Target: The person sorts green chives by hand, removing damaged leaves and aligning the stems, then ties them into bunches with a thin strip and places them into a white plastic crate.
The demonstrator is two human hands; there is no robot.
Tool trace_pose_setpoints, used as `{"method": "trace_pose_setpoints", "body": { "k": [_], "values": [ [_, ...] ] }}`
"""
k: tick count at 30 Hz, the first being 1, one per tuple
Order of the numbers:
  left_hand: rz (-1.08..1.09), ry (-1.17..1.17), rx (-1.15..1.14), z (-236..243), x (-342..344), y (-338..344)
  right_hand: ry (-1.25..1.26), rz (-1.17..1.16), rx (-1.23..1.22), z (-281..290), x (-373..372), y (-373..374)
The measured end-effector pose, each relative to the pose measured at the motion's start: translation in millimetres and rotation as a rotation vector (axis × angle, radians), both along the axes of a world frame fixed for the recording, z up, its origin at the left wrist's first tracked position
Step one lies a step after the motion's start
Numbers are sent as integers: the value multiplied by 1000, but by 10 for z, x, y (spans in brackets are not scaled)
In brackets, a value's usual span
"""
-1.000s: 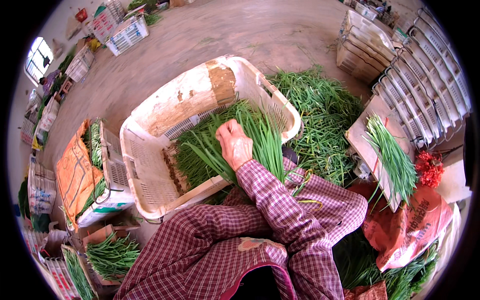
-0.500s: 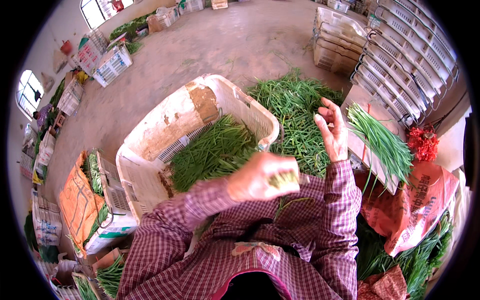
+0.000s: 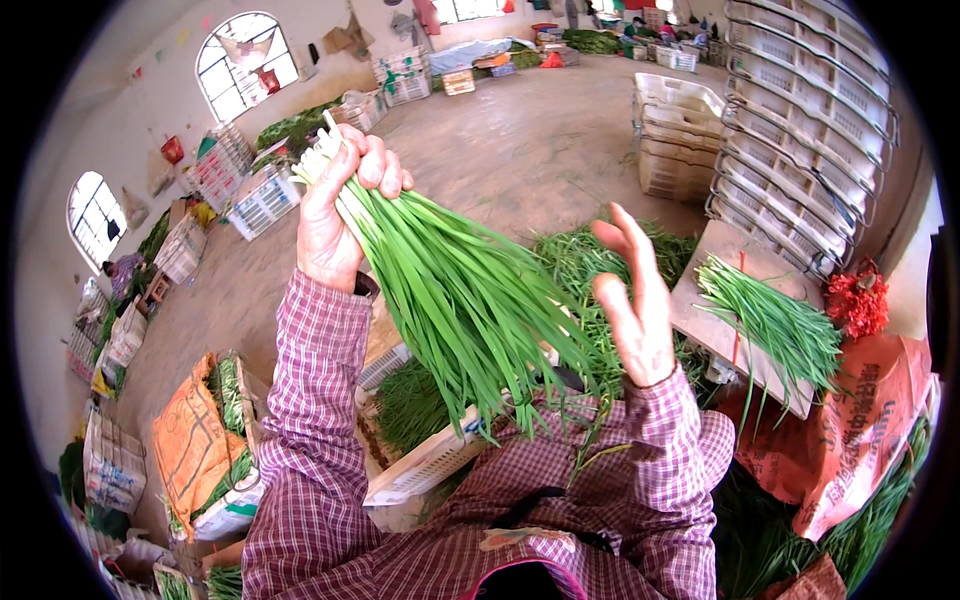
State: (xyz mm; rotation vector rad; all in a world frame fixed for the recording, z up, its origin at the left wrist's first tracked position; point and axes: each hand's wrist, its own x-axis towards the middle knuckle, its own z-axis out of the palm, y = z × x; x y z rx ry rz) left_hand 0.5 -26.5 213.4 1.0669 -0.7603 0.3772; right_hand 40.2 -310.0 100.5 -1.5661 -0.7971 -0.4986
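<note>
My left hand (image 3: pixel 335 200) is raised at upper middle, closed round the pale stem ends of a bunch of green chives (image 3: pixel 445 295), whose long leaves fan down to the right. My right hand (image 3: pixel 630 300) is open beside the leaves, fingers curved and apart; whether it touches them I cannot tell. Beneath the bunch, a white plastic crate (image 3: pixel 420 475) holds more chives (image 3: pixel 405 410), partly hidden by the leaves. A loose chive pile (image 3: pixel 665 245) lies behind my right hand. To its right, another bunch (image 3: pixel 755 310) lies on a pale board (image 3: pixel 705 240) across a red tie.
Stacked crates (image 3: pixel 800 120) stand at right beside red ties (image 3: pixel 855 305) and a red sack (image 3: pixel 840 430). An orange-covered crate (image 3: pixel 195 445) is at lower left. More crates (image 3: pixel 260 200) line the walls, with a person (image 3: pixel 120 270) at left and others far back.
My left hand has risen up and leftward with the bunch, now spread out. My right hand has left the crate and opened. The view has tilted up toward the room.
</note>
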Motion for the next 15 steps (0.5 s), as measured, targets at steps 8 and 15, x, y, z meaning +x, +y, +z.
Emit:
{"method": "trace_pose_setpoints", "body": {
  "k": [8,15],
  "values": [
    [331,-117,73,-15,-188,-1163,-281,-11,0,221,-171,724],
    [-71,-274,-23,3,-32,-1621,-613,-442,-28,514,2,-55]
  ]
}}
